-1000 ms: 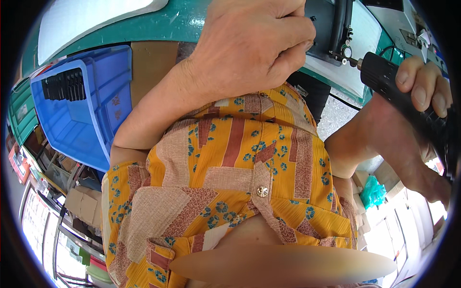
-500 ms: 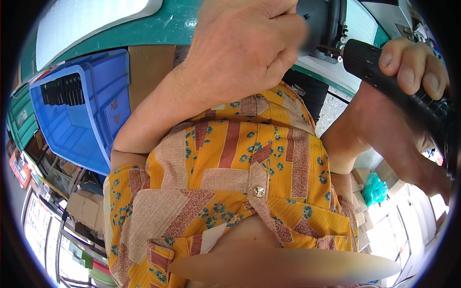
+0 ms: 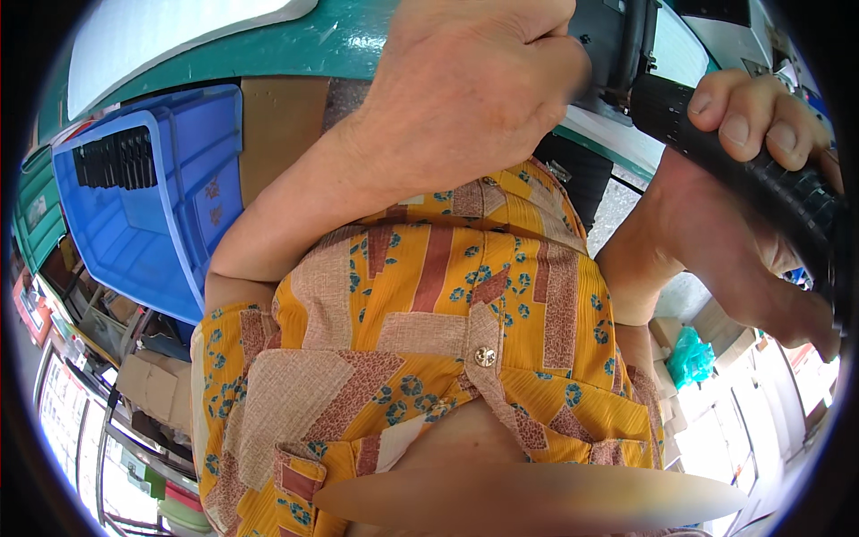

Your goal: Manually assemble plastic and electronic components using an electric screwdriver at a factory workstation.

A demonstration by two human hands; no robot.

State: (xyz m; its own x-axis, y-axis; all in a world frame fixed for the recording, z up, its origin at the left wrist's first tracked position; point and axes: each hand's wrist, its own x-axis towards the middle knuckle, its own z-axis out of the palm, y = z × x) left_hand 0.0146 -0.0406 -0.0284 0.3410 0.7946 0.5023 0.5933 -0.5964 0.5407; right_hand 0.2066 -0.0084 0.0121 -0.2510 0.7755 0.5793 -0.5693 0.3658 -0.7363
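At the top middle, my left hand [image 3: 474, 85] is closed at the side of a black plastic part [image 3: 613, 36], apparently gripping it; the fingertips are partly hidden and cut off by the picture's upper rim. My right hand [image 3: 734, 215] is wrapped round a black electric screwdriver [image 3: 667, 109], which comes in slanting from the right. The screwdriver's tip points left at the near edge of the plastic part, just beside my left knuckles. Whether the bit touches a screw cannot be made out.
A green worktable [image 3: 277, 54] carries a white foam sheet [image 3: 179, 45] at its left. Below it stands a blue crate [image 3: 201, 197] with several black parts [image 3: 114, 161] inside. Beside that is a cardboard sheet [image 3: 282, 134]. A teal plastic bag [image 3: 690, 358] lies among boxes at lower right.
My left hand and the black part have shifted slightly to the right. The screwdriver has moved a little up and left, its tip now closer to the part.
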